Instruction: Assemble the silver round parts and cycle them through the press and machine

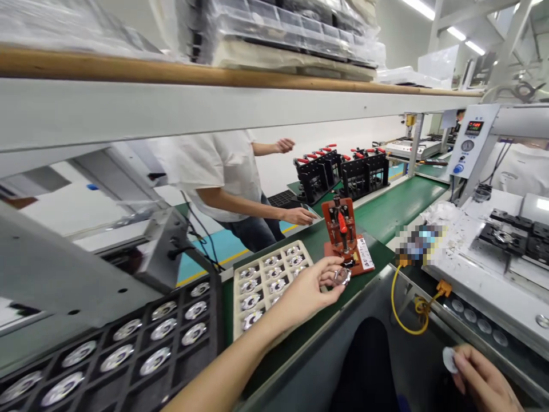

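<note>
Between the fingertips of my left hand [306,289] is a shiny, ring-like metal part [342,277]. That hand is in front of an orange clamp fixture [338,229] with a red handle, at the right of a cream tray [236,297] of similar shiny parts. At the lower right, my right hand [484,379] pinches a small whitish disc [449,360] by its edge. This disc is held below the white machine's front edge, apart from everything else. Part of my right hand runs out of view.
A black compartment tray [184,372] holds several shiny rings at left. Across the green bench [386,209] stands a person [227,177], hands near the fixture. Black fixtures [364,174] are beyond. A yellow cable [397,309] loops beside the white machine [484,286]. An overhead shelf [214,106] crosses above.
</note>
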The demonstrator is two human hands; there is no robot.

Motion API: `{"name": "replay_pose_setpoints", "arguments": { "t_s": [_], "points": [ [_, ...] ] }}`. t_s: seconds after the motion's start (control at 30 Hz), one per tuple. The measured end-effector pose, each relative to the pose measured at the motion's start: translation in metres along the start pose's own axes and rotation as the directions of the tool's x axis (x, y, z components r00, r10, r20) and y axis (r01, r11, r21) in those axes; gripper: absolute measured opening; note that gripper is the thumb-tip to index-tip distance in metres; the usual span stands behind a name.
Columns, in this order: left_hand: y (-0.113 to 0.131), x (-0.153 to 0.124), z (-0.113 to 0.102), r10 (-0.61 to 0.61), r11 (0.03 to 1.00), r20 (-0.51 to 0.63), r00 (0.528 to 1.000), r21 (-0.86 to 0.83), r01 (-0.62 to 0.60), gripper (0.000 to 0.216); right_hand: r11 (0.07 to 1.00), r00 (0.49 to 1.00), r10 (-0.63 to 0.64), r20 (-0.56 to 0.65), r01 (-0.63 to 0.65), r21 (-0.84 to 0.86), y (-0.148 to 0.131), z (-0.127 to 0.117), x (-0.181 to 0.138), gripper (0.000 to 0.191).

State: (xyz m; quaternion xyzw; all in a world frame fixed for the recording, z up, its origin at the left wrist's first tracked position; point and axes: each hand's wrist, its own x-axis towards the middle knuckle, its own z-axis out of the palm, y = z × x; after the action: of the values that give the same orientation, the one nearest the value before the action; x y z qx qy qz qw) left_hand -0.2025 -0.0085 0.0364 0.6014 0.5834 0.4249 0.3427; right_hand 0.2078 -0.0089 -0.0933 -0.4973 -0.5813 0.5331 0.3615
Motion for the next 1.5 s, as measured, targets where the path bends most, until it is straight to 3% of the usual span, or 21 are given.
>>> {"name": "replay_pose_setpoints", "arguments": {
  "t_s": [0.17,0.3,0.4,0.5,0.6,0.77,0.87,1.1,1.3,1.5],
  "points": [
    [0.057,0.006,0.064,0.176,0.98,0.144,0.974,0.064,-0.186,0.043,0.967,0.988,-0.153,0.027,0.145,0.208,-0.066,0.002,0.01,0.038],
    [0.078,0.016,0.115,0.226,0.974,0.222,0.948,-0.082,-0.213,0.042,0.936,0.978,-0.206,-0.041,0.209,0.282,-0.096,-0.003,0.011,0.033],
    [0.078,0.015,0.149,0.141,0.946,0.304,0.942,-0.321,-0.038,0.044,0.931,0.976,-0.188,-0.109,0.212,0.296,-0.096,-0.013,0.006,0.033],
    [0.071,0.01,0.175,0.031,0.797,0.428,0.903,-0.557,0.236,0.049,0.935,0.972,-0.181,-0.152,0.218,0.278,-0.091,-0.023,-0.002,0.033],
    [0.062,0.005,0.191,-0.06,0.655,0.473,0.879,-0.646,0.392,0.058,0.943,0.965,-0.185,-0.184,0.227,0.242,-0.087,-0.029,-0.01,0.032],
    [0.054,-0.006,0.204,-0.155,0.49,0.525,0.837,-0.695,0.526,0.064,0.963,0.976,-0.14,-0.17,0.173,0.205,-0.083,-0.033,-0.021,0.032],
    [0.05,-0.012,0.204,-0.167,0.453,0.532,0.83,-0.706,0.544,0.059,0.975,0.978,-0.105,-0.179,0.136,0.174,-0.08,-0.032,-0.025,0.034],
    [0.039,-0.02,0.203,-0.116,0.513,0.546,0.83,-0.683,0.521,0.055,0.989,0.985,-0.077,-0.157,0.095,0.112,-0.085,-0.022,-0.025,0.035],
    [0.042,-0.023,0.198,-0.096,0.538,0.549,0.83,-0.673,0.508,0.055,0.995,0.997,-0.041,-0.059,0.046,0.086,-0.096,-0.009,-0.024,0.031],
    [0.043,-0.028,0.196,-0.093,0.561,0.526,0.846,-0.674,0.481,0.051,0.998,0.997,-0.061,-0.055,0.062,0.011,-0.098,-0.002,-0.023,0.03]
  ]
}}
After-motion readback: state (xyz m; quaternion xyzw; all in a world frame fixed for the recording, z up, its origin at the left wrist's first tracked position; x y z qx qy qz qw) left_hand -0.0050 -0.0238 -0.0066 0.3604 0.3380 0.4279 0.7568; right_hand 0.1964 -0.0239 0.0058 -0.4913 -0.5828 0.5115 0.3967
